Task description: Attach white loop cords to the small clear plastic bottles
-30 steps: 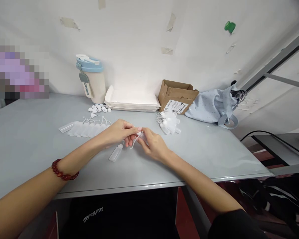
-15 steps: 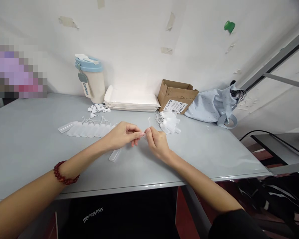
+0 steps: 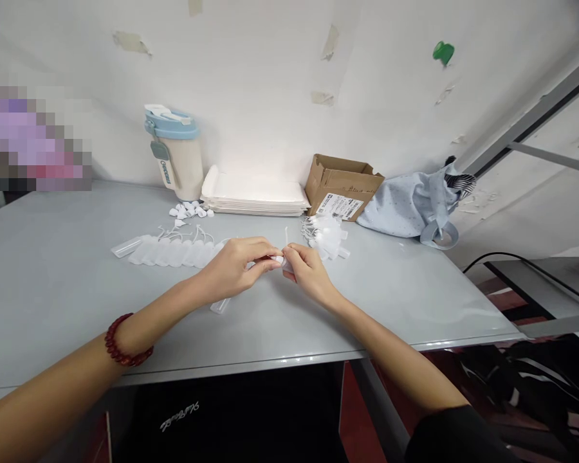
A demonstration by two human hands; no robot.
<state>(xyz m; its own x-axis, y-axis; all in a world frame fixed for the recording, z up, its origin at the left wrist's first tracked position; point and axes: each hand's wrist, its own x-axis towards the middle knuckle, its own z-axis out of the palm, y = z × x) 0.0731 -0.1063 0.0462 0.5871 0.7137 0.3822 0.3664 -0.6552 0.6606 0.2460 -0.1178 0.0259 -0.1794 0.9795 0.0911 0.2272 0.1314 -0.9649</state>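
Observation:
My left hand [image 3: 244,267] pinches a small white cap [image 3: 278,259] between thumb and fingers. Right against it, my right hand [image 3: 309,270] is closed on a translucent plastic piece [image 3: 288,271], mostly hidden by the fingers. A thin white cord [image 3: 286,235] sticks up above the right fingertips. Left of the hands lies a row of translucent plastic pieces [image 3: 174,252] with white cords. One clear piece [image 3: 220,306] rests partly under my left wrist. Behind my right hand is a pile of corded translucent pieces [image 3: 328,239].
Loose white caps [image 3: 190,209] lie before a beige tumbler with a blue lid [image 3: 186,157]. Along the wall stand a stack of white trays [image 3: 258,196], a cardboard box [image 3: 342,186] and a light blue cloth bag [image 3: 400,202]. The grey table's front edge [image 3: 270,363] runs beneath my forearms.
My hands have turned slightly at the same spot. The white cap now shows between the left fingers, and the left hand's lower fingers have drawn in. The cord stands more upright.

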